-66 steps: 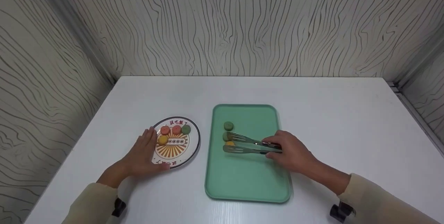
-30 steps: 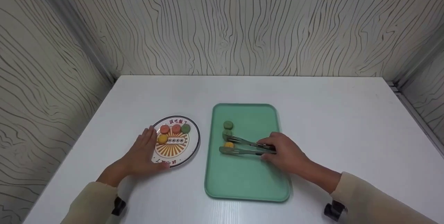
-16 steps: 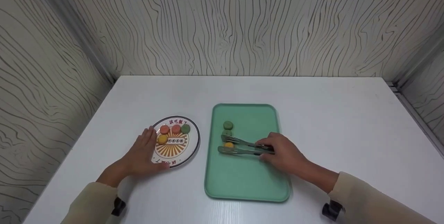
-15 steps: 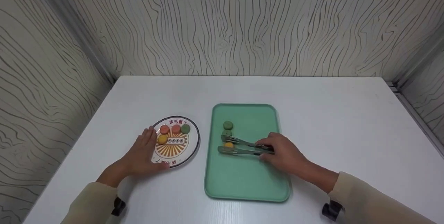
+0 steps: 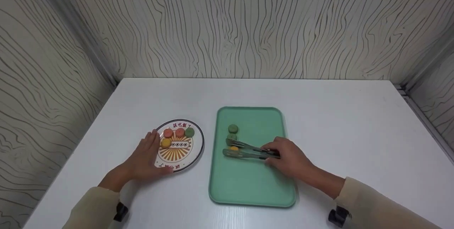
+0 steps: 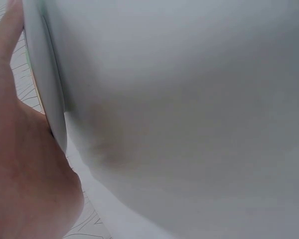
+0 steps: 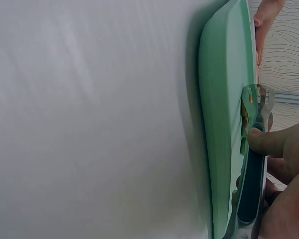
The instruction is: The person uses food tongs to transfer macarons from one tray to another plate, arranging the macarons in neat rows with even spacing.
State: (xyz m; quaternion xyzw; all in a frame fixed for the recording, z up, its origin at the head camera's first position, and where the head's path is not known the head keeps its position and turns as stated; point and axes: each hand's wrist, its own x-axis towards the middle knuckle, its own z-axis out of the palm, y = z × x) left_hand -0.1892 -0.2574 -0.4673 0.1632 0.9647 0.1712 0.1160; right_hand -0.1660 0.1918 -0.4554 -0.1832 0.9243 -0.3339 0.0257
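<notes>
My right hand (image 5: 291, 158) grips metal tongs (image 5: 244, 155) with dark handles, low over the green tray (image 5: 252, 186). A yellow macaron (image 5: 234, 148) sits between the tongs' slotted ends, partly hidden by them. Just beyond, a green macaron (image 5: 232, 136) is overlapped by the far tong end, and another green macaron (image 5: 233, 128) lies farther back. My left hand (image 5: 142, 160) rests against the near-left rim of a round patterned plate (image 5: 193, 154), fingers straight and thumb spread along the front edge. In the right wrist view the tongs (image 7: 251, 184) lean along the tray.
On the plate are two pink macarons, one at the left (image 5: 167, 133) and one in the middle (image 5: 180, 132), a green macaron (image 5: 189, 132) and a yellow macaron (image 5: 166, 143). The white table (image 5: 337, 115) ends at a wood-grain patterned wall (image 5: 227, 27).
The right hand and tongs have shifted slightly left. Their far end has moved nearer the yellow macaron, so the gap between the two ends is narrower. My left hand and the plate stay put.
</notes>
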